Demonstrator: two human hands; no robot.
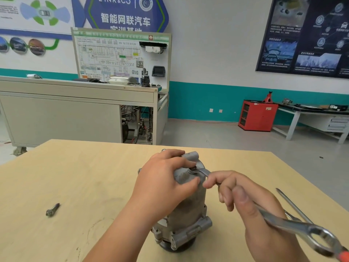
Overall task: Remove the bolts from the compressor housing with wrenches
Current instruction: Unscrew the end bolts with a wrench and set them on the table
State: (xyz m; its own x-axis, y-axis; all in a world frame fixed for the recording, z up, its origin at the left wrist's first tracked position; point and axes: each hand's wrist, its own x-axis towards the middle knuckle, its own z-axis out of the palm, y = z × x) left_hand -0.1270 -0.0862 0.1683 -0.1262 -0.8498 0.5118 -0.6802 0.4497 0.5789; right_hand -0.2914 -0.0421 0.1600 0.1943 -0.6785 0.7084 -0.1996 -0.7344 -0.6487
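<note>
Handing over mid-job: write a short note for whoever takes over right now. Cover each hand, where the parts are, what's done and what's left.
Left hand: grips the top of the compressor housing, which stands upright on the table.
Right hand: holds the wrench, with its open end on the top bolt.
Done: one loose bolt lies on the table, left of the housing.
Left: the top bolt is not yet out. Other bolts cannot be counted from this view.
Also: a long thin tool lies on the table to the right.
</note>
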